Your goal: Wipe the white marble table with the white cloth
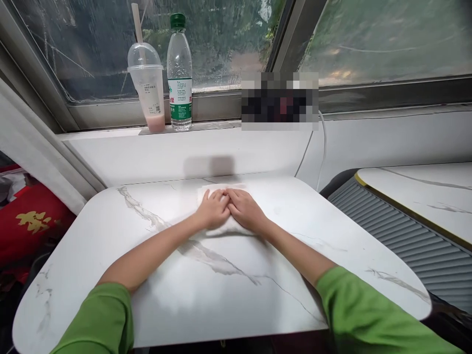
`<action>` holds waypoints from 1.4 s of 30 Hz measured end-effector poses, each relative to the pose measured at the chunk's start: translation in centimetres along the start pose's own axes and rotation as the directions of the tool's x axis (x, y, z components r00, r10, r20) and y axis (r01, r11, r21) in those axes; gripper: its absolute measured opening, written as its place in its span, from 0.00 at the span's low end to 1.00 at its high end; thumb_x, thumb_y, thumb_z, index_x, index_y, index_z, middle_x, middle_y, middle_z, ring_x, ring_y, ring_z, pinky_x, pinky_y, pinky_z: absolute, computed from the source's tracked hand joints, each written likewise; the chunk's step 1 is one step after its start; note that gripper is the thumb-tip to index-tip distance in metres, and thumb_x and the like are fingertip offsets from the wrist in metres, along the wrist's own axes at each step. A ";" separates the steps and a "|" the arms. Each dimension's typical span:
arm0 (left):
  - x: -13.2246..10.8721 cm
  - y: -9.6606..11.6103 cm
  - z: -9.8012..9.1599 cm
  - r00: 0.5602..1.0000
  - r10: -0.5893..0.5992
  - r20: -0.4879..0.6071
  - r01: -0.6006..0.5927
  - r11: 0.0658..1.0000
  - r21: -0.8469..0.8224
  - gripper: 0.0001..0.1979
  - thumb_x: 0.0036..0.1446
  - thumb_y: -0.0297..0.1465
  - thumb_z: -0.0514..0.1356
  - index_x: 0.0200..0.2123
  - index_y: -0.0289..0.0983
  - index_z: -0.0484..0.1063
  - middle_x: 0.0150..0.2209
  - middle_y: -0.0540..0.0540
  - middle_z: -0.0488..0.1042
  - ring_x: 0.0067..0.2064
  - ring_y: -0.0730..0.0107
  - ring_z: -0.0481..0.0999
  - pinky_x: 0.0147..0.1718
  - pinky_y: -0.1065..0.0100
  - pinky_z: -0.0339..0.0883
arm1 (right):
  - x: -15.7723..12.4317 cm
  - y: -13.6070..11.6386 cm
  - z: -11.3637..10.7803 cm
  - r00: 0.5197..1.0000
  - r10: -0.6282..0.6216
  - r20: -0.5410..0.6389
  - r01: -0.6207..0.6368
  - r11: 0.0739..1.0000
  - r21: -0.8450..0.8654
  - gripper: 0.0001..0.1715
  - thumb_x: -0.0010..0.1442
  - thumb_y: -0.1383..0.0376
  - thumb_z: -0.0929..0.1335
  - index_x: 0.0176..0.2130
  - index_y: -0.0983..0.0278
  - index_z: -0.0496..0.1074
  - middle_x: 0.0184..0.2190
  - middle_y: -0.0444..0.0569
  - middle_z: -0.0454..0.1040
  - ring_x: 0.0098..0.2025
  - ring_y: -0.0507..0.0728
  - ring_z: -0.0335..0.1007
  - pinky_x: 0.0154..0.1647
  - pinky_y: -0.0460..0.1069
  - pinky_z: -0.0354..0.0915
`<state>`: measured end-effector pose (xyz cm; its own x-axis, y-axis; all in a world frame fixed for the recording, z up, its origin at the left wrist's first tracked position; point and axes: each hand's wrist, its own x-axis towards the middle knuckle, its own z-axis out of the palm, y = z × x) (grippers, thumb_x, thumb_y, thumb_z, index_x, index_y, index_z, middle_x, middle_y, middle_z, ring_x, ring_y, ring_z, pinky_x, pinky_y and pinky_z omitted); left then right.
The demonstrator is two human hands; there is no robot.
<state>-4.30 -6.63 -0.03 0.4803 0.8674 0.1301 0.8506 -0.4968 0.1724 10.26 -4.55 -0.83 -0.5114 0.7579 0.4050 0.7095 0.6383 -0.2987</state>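
Note:
A white cloth [212,191] lies folded on the white marble table [221,275], near its far edge. My left hand [213,210] and my right hand [245,209] both rest flat on top of the cloth, side by side, fingertips touching in the middle. The fingers of both hands are stretched out and press down on the cloth. Most of the cloth is hidden under my hands. Green sleeves cover my upper arms.
On the window sill stand a plastic cup [147,88] with a little pink drink and a straw, and a water bottle [179,73] with a green cap. A white cable [323,147] hangs down the wall. A second table [424,196] and a grey ribbed surface [405,241] are at right.

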 end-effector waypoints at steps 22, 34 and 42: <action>-7.0 1.9 -1.1 0.999 0.026 -0.044 -0.023 0.998 0.051 0.24 0.65 0.31 0.43 0.62 0.31 0.52 0.63 0.36 0.54 0.65 0.58 0.49 0.62 0.49 0.37 | -4.5 -5.6 -0.3 1.000 -0.008 -0.011 0.007 0.998 -0.061 0.24 0.58 0.71 0.56 0.53 0.71 0.64 0.54 0.59 0.67 0.58 0.62 0.58 0.60 0.60 0.51; -10.9 4.0 -1.9 0.999 -0.023 -0.039 0.023 1.000 -0.020 0.24 0.63 0.30 0.44 0.62 0.33 0.52 0.63 0.37 0.54 0.65 0.57 0.48 0.62 0.47 0.36 | -6.4 -8.6 -1.4 0.998 -0.053 0.034 0.052 0.998 0.037 0.24 0.55 0.72 0.57 0.50 0.67 0.64 0.51 0.57 0.68 0.54 0.62 0.60 0.58 0.60 0.53; -4.1 -2.0 -1.5 0.994 -0.082 -0.067 0.083 0.996 0.025 0.21 0.64 0.31 0.43 0.59 0.34 0.56 0.61 0.39 0.58 0.63 0.63 0.53 0.62 0.52 0.38 | 1.3 -4.2 1.5 0.999 -0.046 0.013 0.045 0.997 0.057 0.20 0.55 0.71 0.57 0.46 0.67 0.66 0.45 0.56 0.71 0.49 0.61 0.63 0.53 0.55 0.56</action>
<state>-8.35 -9.27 0.55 0.3939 0.9012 0.1808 0.8927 -0.4219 0.1583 5.86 -6.09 -0.38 -0.5497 0.7295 0.4071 0.6571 0.6784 -0.3286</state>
